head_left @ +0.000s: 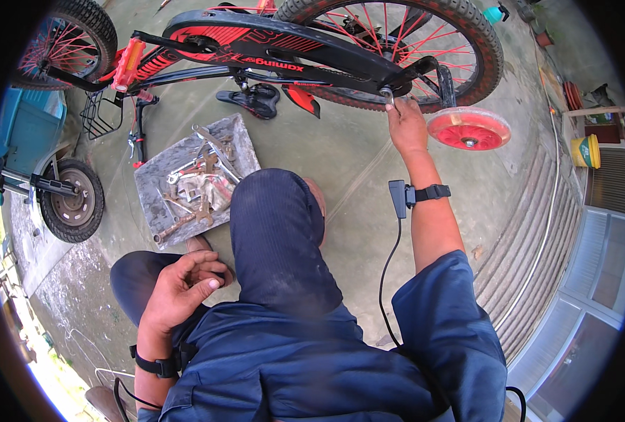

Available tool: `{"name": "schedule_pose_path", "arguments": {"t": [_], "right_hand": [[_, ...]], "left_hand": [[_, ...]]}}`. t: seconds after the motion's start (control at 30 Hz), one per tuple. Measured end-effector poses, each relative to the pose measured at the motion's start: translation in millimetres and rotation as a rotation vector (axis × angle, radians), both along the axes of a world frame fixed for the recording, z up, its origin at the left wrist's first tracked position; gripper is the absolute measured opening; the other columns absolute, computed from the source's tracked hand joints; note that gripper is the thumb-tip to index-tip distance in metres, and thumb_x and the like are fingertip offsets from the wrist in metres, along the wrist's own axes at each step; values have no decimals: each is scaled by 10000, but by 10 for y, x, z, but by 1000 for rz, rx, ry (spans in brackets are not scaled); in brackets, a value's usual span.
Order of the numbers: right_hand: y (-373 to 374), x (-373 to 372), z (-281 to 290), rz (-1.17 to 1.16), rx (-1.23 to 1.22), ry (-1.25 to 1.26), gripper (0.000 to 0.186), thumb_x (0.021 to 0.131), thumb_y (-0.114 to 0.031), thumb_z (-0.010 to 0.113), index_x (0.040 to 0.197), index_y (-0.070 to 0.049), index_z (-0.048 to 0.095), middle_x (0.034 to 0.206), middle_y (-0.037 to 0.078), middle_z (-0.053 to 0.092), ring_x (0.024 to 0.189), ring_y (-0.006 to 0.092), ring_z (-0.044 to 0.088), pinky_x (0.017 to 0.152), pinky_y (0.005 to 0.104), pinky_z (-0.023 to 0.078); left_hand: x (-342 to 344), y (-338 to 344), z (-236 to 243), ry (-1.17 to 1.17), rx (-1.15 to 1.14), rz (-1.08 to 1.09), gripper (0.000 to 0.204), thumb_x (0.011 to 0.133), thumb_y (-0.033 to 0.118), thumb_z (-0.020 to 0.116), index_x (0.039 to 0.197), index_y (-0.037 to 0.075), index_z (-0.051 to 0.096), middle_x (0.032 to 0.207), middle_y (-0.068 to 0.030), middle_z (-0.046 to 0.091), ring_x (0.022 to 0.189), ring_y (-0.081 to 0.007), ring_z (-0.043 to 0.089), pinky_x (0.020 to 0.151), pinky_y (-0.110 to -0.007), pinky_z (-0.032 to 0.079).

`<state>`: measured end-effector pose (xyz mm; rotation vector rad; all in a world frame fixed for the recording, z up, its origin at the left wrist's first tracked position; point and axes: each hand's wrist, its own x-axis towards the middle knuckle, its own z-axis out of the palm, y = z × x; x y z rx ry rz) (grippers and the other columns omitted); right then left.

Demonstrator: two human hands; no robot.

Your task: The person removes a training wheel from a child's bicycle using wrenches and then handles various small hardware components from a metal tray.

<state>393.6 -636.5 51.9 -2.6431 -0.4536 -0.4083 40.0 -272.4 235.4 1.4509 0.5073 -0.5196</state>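
Note:
An upside-down black and red bicycle (305, 67) rests in front of me. My right hand (407, 126) reaches up to its rear wheel (460, 74), fingertips pinching a small silver metal piece (387, 92) at the axle end; whether it is a nut or a socket is too small to tell. Just right of that hand, a red training wheel (470, 129) sits on a black bracket (445, 86). My left hand (186, 285) hovers by my left knee, fingers loosely bent and apart from the thumb, with nothing visible in it.
A grey tray (147, 186) of wrenches and other tools lies left of my raised knee. The bicycle's saddle (253, 100) is on the concrete floor. At left stands a blue vehicle (31, 130) with a small wheel (73, 200). A yellow bucket (585, 152) stands at right.

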Motion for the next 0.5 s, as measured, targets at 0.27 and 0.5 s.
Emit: {"name": "schedule_pose_path", "arguments": {"t": [0.27, 0.5], "right_hand": [[-173, 123, 245, 160, -155, -60, 210, 901, -258, 630, 997, -79, 681, 927, 171, 613, 894, 369, 592, 788, 465, 479], [-209, 115, 454, 254, -174, -79, 210, 893, -228, 649, 990, -45, 683, 861, 176, 605, 837, 357, 596, 758, 434, 481]], "left_hand": [[-9, 32, -42, -6, 8, 4, 411, 912, -10, 621, 1297, -58, 486, 1138, -156, 650, 975, -199, 657, 888, -318, 520], [-10, 23, -64, -6, 6, 2, 412, 909, -9, 623, 1297, -55, 488, 1137, -154, 650, 970, -200, 658, 883, -316, 521]]}}
